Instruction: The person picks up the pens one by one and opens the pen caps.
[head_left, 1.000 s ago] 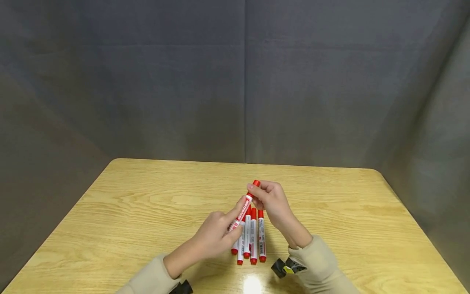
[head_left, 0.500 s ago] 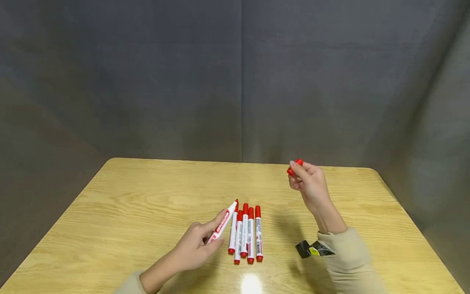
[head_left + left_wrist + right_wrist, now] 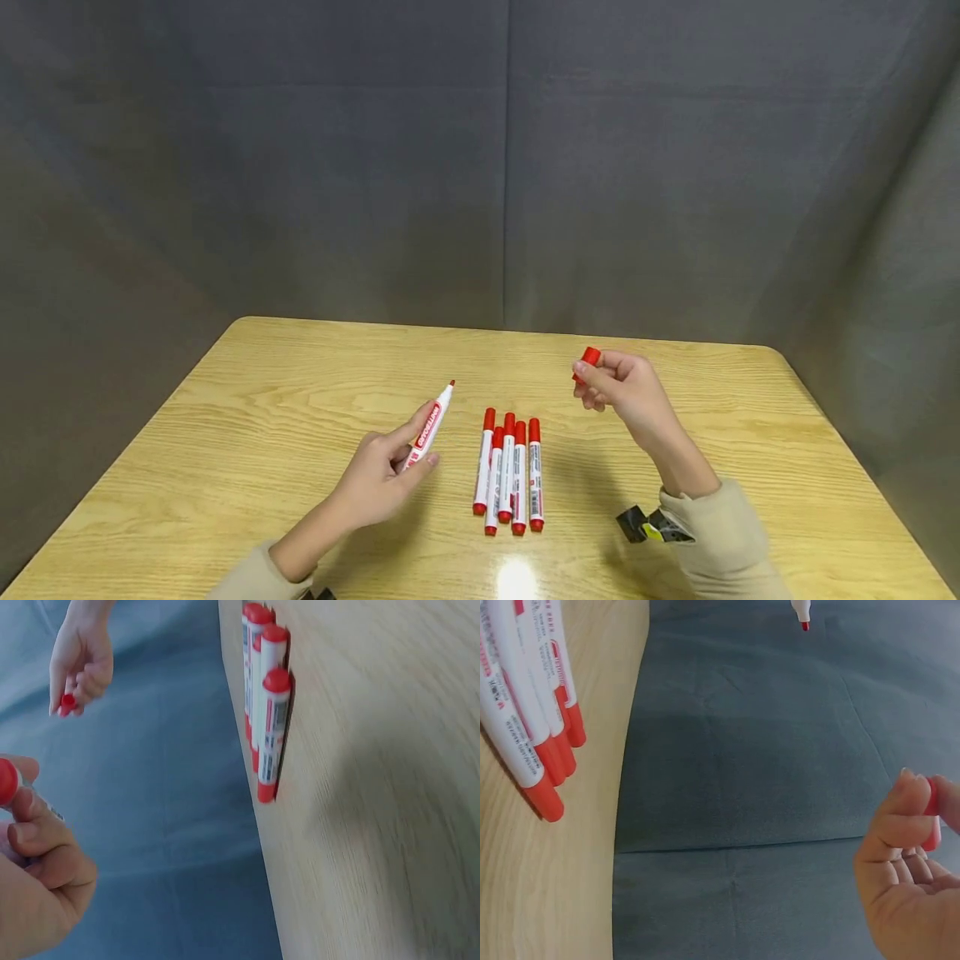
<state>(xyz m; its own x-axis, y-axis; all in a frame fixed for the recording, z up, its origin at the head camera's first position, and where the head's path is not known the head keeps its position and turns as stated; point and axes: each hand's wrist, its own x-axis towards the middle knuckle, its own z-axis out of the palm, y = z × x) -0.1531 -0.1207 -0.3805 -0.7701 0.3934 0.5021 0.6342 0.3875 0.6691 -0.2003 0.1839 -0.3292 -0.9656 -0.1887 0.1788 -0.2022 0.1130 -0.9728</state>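
My left hand (image 3: 379,477) grips an uncapped whiteboard marker (image 3: 428,434), its red tip pointing up and away. A red lettered label shows along the white barrel. Off to the right, my right hand (image 3: 634,395) pinches the red marker cap (image 3: 591,357) between thumb and fingers, held apart from the marker. In the right wrist view the cap (image 3: 932,796) is partly hidden by the fingers, and the bare marker tip (image 3: 805,625) shows at the top. Between the hands, several capped red-and-white markers (image 3: 507,467) lie side by side, caps toward the far edge.
The wooden table (image 3: 315,367) has rounded far corners. A dark grey cloth (image 3: 360,167) hangs behind it and at both sides. Black straps (image 3: 651,527) with a camera sit at the right wrist.
The cap has come off the marker. My right hand carried it right, then slightly down and left; my left hand drew the marker left, away from the others on the table.
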